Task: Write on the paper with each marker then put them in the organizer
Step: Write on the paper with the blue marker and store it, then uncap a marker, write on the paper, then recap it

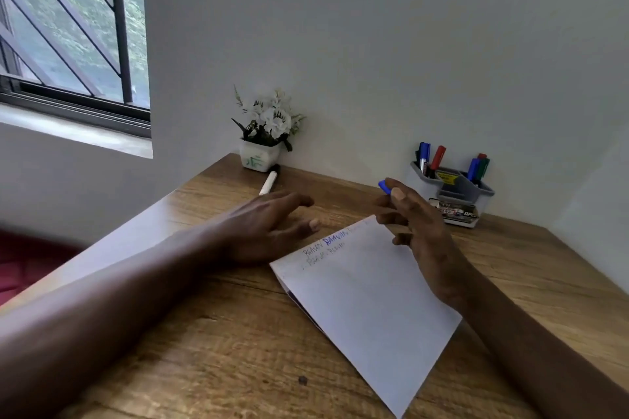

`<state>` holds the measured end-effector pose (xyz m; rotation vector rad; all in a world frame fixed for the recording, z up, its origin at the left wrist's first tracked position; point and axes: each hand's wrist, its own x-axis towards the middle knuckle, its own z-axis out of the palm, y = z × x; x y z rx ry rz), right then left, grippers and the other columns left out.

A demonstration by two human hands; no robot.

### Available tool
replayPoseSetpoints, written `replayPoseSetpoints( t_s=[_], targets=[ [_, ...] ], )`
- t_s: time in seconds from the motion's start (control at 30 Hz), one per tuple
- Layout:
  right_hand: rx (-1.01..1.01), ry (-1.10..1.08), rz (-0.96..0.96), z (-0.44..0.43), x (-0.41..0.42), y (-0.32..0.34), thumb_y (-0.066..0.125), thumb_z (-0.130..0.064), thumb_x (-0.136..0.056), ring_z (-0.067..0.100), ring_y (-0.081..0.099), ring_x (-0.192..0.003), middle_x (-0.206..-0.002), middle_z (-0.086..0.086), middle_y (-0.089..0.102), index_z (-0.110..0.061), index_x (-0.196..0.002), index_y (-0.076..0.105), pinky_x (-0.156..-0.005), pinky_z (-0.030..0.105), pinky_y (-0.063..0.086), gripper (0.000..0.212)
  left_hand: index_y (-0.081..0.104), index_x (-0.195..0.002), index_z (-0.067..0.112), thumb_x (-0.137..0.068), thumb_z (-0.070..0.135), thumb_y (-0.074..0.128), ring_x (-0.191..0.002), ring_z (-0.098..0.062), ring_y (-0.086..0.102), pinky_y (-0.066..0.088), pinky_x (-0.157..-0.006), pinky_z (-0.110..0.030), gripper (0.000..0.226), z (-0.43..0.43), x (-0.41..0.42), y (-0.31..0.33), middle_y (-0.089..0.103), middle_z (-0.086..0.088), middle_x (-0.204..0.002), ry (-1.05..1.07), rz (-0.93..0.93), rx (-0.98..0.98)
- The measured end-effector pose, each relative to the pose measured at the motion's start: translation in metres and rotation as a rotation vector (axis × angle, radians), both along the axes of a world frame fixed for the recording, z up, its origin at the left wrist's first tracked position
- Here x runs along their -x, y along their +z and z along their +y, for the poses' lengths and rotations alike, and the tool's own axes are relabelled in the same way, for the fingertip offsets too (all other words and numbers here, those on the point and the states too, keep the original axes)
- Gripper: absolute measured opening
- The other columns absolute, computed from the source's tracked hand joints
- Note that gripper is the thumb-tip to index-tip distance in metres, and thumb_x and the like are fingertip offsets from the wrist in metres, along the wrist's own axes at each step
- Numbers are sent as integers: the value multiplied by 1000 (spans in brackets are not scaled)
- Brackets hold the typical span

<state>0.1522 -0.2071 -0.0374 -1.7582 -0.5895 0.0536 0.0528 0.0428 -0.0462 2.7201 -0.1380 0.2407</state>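
Observation:
A white paper (367,296) lies tilted on the wooden desk (211,343), with a few lines of writing near its far corner. My right hand (418,228) hovers over the paper's far edge and pinches a blue marker (384,186), of which only the blue end shows above my fingers. My left hand (269,224) rests on the desk left of the paper, fingers relaxed, holding nothing. A white marker with a black cap (269,180) lies on the desk beyond it. The grey organizer (452,190) stands at the back right against the wall and holds several blue, red and green markers.
A small white pot of white flowers (263,136) stands at the desk's back left by the wall. A window with bars (68,27) is on the left. A small printed box (456,211) sits at the organizer's base. White walls enclose the desk at back and right.

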Motion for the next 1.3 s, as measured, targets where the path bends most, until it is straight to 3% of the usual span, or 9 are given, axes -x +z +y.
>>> replayPoseSetpoints(
  t_s=[0.1,0.23,0.33,0.4,0.5,0.77,1.03,1.13,1.3],
  targets=[
    [30,-86,28,-2,-5,-1,51,-72,-81,18,61,-114,-129,-1,65,-27,-139,55,-83,33,47,73,30,-155,33,-83,86,27,-146,-13,34,32,-119,-40,89,-4,-6,-1,31,9,-162,-9,116,-116],
    [-124,-284,-27,-10,-13,6,54,-40,-101,9,66,-98,-111,-4,70,-34,-121,67,-77,23,53,24,30,-156,32,-85,82,34,-148,-12,29,28,-120,-37,87,-3,-10,-2,25,10,-165,-9,137,-172],
    [-148,-414,-128,-25,-33,16,63,-14,-98,24,72,-101,-109,2,74,-25,-117,71,-87,40,60,23,29,-156,34,-64,95,17,-148,-12,29,28,-121,-38,111,-1,-12,-2,24,10,-165,-23,141,-150],
    [-152,-539,-187,-39,-53,26,65,-6,-95,34,73,-92,-103,7,75,-29,-108,71,-81,47,62,28,31,-155,34,-63,94,17,-147,-12,31,30,-119,-37,111,0,-14,-2,27,10,-163,-41,129,-153],
    [-123,-710,-307,-58,-83,51,70,-11,-91,21,70,-75,-93,8,74,-34,-125,59,-64,32,57,42,35,-152,36,-80,85,32,-143,-10,35,32,-117,-37,87,4,-19,-3,32,13,-160,-64,95,-177],
    [40,-919,-500,-76,-148,95,65,-5,-91,3,59,-66,-92,1,65,-31,-149,34,-64,22,52,71,38,-147,42,-71,90,25,-141,-7,35,32,-117,-39,90,10,-26,-6,35,17,-156,-87,75,-189],
    [249,-936,-484,-82,-173,65,66,-1,-88,27,70,-86,-93,9,68,-31,-142,40,-82,42,59,68,38,-145,43,-58,98,13,-140,-7,36,34,-115,-39,106,14,-30,-6,35,17,-156,-109,71,-183],
    [481,-853,-389,-87,-176,48,66,-9,-89,30,67,-97,-115,18,69,-24,-143,48,-89,38,54,60,37,-145,44,-56,98,12,-141,-7,35,32,-115,-40,107,14,-30,-7,34,18,-156,-104,63,-188],
    [619,-731,-230,-95,-177,43,49,-20,-102,35,52,-131,-155,17,43,-23,-158,27,-108,42,41,61,39,-143,45,-60,98,14,-140,-5,35,32,-116,-40,102,14,-31,-8,35,21,-154,-104,56,-175]
  ],
)
